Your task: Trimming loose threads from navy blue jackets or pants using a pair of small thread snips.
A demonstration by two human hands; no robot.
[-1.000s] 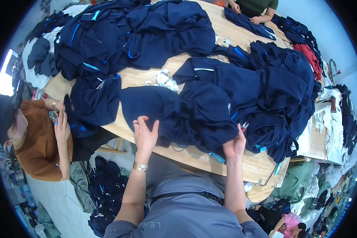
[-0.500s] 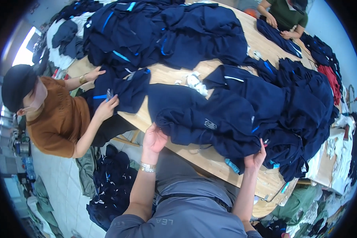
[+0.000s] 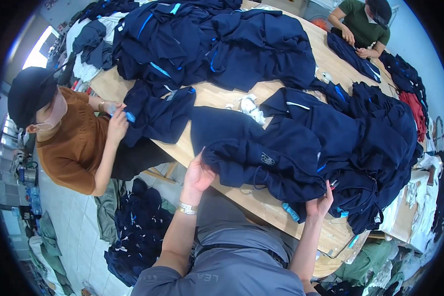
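A navy garment (image 3: 237,163) with a drawstring and a small pale emblem is stretched between my hands at the table's near edge. My left hand (image 3: 201,175) grips its left end, thumb on top. At the right end, my right hand (image 3: 319,202) is closed on the edge of the same garment. A small tool with a red part (image 3: 333,185) shows at my right fingertips; its kind is too small to tell. Just left of that hand, a light-blue strip (image 3: 290,212) hangs at the table edge.
Navy garments (image 3: 380,128) are heaped to the right, with another large pile (image 3: 251,44) across the wooden table (image 3: 217,93). White scraps (image 3: 252,108) lie mid-table. A person in brown (image 3: 74,143) works on navy cloth at left; another in green (image 3: 362,27) works at far right. Dark garments (image 3: 138,232) lie on the floor.
The view has shifted slightly, while both my hands keep hold of the garment. The person at left has drawn both hands together at a blue strip on their cloth.
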